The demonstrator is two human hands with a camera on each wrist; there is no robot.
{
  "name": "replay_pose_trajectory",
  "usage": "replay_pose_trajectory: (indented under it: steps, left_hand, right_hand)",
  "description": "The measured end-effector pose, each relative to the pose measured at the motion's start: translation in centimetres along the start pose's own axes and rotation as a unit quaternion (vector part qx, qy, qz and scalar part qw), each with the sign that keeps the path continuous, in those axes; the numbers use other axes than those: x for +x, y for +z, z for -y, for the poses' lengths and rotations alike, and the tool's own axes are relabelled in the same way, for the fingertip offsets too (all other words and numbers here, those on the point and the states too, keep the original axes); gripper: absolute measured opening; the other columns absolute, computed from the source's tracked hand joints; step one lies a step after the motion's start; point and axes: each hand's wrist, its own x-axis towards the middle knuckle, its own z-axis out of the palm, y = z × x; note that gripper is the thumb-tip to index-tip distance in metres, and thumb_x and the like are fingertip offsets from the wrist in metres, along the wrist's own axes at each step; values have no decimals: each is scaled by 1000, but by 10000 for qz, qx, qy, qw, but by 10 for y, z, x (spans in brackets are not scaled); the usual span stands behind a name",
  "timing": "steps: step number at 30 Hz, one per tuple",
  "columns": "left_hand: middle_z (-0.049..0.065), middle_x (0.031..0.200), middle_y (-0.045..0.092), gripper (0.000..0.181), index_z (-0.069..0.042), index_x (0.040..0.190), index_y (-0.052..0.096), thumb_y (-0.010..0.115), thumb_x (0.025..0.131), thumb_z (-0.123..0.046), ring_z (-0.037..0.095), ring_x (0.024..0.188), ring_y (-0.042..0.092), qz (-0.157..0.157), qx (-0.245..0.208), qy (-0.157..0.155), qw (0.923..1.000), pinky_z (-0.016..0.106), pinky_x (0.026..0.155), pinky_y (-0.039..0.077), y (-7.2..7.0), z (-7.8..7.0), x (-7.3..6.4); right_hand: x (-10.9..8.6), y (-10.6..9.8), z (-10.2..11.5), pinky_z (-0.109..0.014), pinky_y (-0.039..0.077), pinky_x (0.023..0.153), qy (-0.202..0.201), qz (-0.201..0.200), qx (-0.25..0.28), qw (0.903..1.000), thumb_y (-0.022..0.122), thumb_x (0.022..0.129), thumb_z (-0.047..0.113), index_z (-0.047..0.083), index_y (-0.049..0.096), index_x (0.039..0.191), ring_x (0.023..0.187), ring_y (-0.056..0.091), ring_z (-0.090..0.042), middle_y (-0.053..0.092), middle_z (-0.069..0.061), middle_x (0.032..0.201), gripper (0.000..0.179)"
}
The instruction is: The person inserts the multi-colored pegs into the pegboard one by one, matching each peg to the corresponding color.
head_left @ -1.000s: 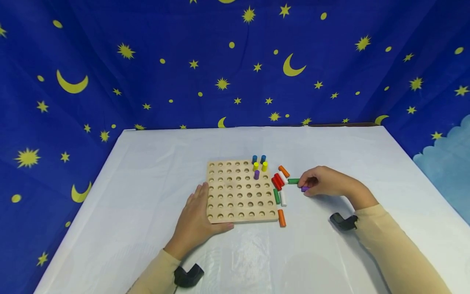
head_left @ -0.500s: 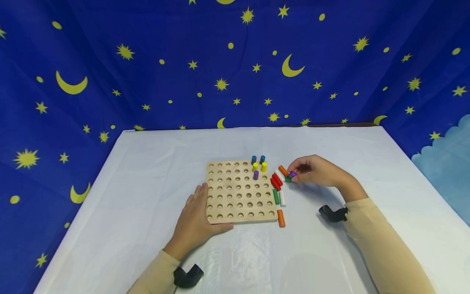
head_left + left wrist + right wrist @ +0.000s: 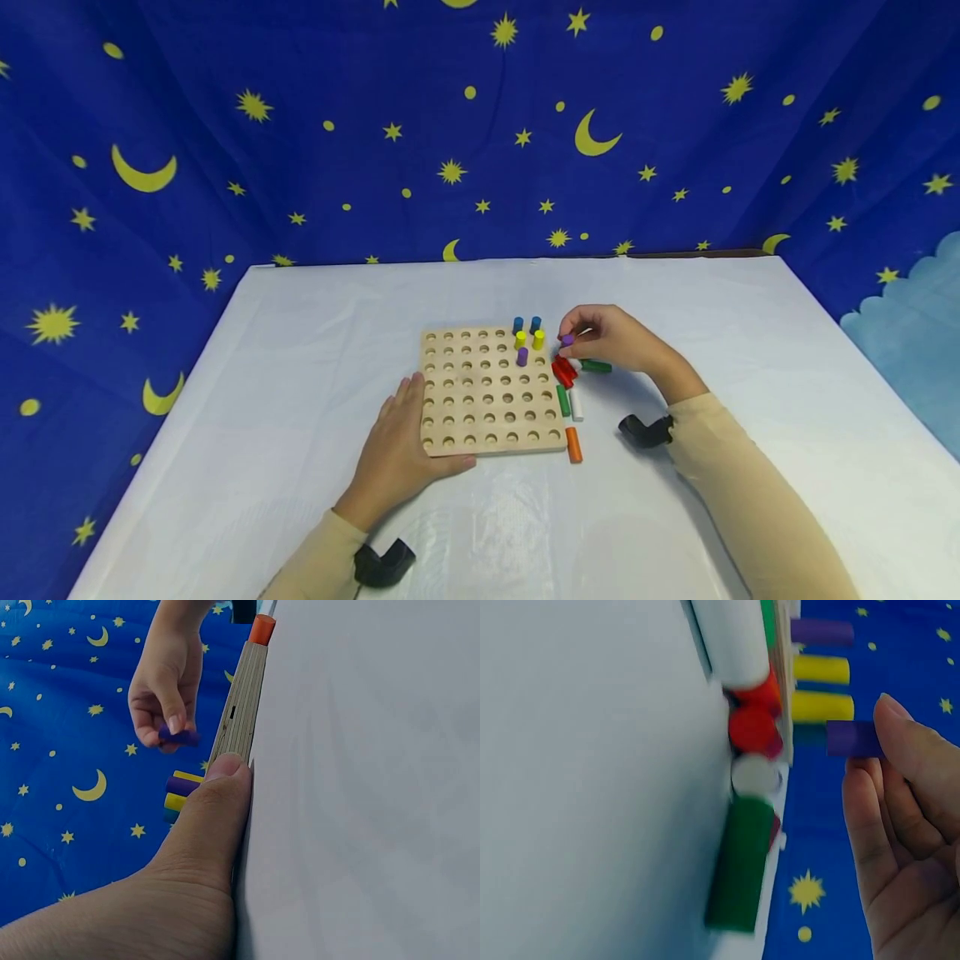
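In the head view my right hand (image 3: 626,340) pinches a purple peg (image 3: 567,340) between thumb and fingers, just right of the wooden pegboard's (image 3: 459,391) far right corner. The right wrist view shows this held peg (image 3: 853,739) pointing towards the board, level with the standing pegs. My left hand (image 3: 397,442) rests at the board's near left corner, its fingers straight along the left side and thumb along the front edge. Two blue pegs (image 3: 518,325), two yellow pegs (image 3: 538,339) and one purple peg (image 3: 522,357) stand in holes at the far right.
Right of the board lie red pegs (image 3: 564,372), a green peg (image 3: 597,367), another green peg (image 3: 563,401), a white peg (image 3: 577,406) and an orange peg (image 3: 573,446). A blue curtain (image 3: 360,167) hangs behind the white table (image 3: 315,333).
My right hand has carried the purple peg left and away from me, from the right of the loose pegs to beside the board's far right corner. My left hand stays at the board.
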Motion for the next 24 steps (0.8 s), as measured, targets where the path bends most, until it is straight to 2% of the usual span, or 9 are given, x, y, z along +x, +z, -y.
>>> replay_pose_trajectory:
  steps: [5,14,24]
  left_hand:
    - [20,165,16,144,2,158,10,78,60,-76,34,155,13,-17,15,11,10000,51,126,14,0,0,0]
    - [20,165,17,144,2,158,10,78,59,-77,34,154,14,-53,54,0,10000,51,126,15,0,1,1]
    - [19,165,16,144,1,158,10,79,59,-77,33,155,13,-17,57,-3,10000,50,126,14,0,1,0]
  right_hand:
    - [9,14,5,-27,56,75,-25,-6,-28,10000,80,84,15,10,67,99,86,61,-22,68,-6,97,20]
    - [13,25,6,-33,55,84,-36,-75,-12,10000,81,83,14,11,68,99,92,62,-21,69,-4,98,20]
    - [13,28,8,-30,56,77,-288,-218,-80,9993,83,80,10,8,68,94,88,62,-21,69,-6,94,21]
